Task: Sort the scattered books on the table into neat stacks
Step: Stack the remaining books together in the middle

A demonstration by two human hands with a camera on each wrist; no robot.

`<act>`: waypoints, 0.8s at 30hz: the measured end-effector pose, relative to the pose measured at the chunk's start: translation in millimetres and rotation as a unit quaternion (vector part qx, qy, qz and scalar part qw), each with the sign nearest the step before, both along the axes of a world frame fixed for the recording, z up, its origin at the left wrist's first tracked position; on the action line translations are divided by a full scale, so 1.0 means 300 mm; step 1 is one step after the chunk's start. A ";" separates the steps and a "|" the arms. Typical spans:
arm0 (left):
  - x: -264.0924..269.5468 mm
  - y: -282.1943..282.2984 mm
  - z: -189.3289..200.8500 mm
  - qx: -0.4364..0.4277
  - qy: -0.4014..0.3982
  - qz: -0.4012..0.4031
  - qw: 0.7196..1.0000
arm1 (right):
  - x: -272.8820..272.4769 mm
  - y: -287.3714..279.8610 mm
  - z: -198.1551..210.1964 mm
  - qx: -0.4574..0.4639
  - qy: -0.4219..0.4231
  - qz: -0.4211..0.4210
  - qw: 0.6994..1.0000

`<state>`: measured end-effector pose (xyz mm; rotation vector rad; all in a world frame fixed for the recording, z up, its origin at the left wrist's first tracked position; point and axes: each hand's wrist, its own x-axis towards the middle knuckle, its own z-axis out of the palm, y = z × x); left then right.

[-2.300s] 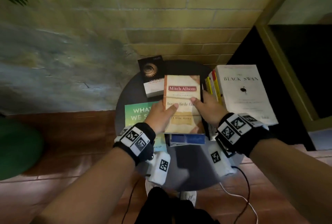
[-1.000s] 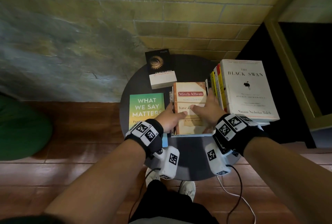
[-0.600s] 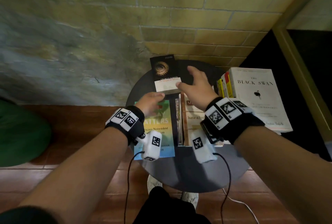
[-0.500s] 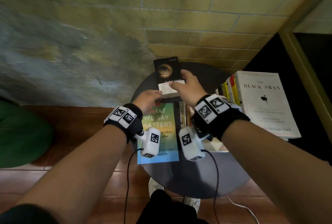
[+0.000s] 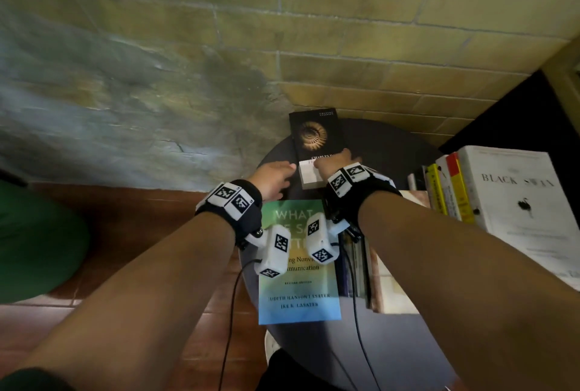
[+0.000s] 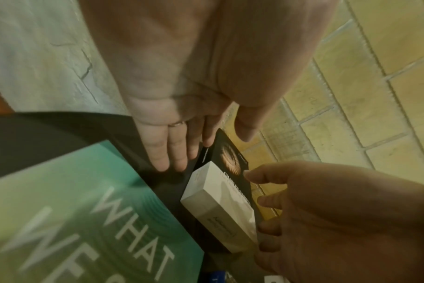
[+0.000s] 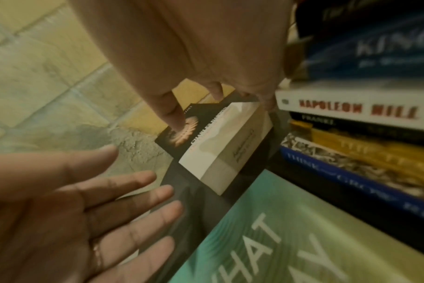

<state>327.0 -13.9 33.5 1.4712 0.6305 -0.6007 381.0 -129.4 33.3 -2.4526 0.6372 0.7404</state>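
Observation:
A thick black book (image 5: 314,136) with a gold spiral on its cover lies at the far edge of the round dark table (image 5: 392,343). My right hand (image 5: 332,164) grips it, thumb on the cover (image 7: 174,118) and fingers (image 6: 266,227) curled against its right side. My left hand (image 5: 277,174) is flat and open just left of the book, its fingers (image 6: 174,153) straight by the spine. Whether the book (image 7: 220,151) is off the table I cannot tell. A green book, "What We Say Matters" (image 5: 298,281), lies flat under my wrists.
A low stack (image 5: 389,290) topped by a tan book sits right of the green one. A taller stack with "The Black Swan" (image 5: 518,202) on top stands at the right; its spines (image 7: 351,109) are close to my right hand. A brick wall (image 5: 314,29) rises just behind.
Both hands left the tan book on the middle stack and reached forward to the black book. The right hand took hold of it; the left came up beside it.

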 end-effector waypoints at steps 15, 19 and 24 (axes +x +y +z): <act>0.109 0.038 -0.204 0.182 -0.049 -0.057 0.980 | 0.057 0.069 -0.107 0.072 0.057 -0.033 0.995; 0.098 0.043 -0.211 0.236 -0.071 -0.024 0.969 | 0.038 0.070 -0.104 0.136 0.037 -0.048 0.989; 0.113 0.063 -0.206 0.170 -0.075 0.035 0.982 | 0.036 0.054 -0.099 0.177 -0.001 -0.086 0.980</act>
